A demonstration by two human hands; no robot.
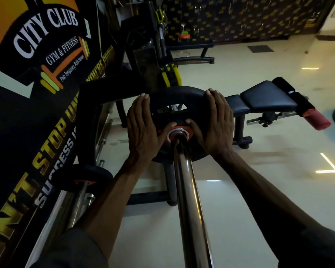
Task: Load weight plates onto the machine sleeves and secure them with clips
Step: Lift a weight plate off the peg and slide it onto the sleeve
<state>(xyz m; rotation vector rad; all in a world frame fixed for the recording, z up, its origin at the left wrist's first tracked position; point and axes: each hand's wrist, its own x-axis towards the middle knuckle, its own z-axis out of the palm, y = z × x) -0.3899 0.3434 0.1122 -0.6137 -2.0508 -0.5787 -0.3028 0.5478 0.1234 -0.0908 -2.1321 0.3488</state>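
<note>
A black weight plate with an orange hub sits on a long chrome sleeve that runs from the frame's bottom up to the plate's centre hole. My left hand lies flat against the plate's left face, thumb on the hub. On the right side, my right hand presses the plate the same way, fingers over its rim and thumb at the hub. I see no clip on the sleeve.
A smaller black plate with an orange hub hangs on a lower chrome peg at the left. A black banner wall stands to the left. A black padded bench with a red roller stands right. Pale tiled floor lies below.
</note>
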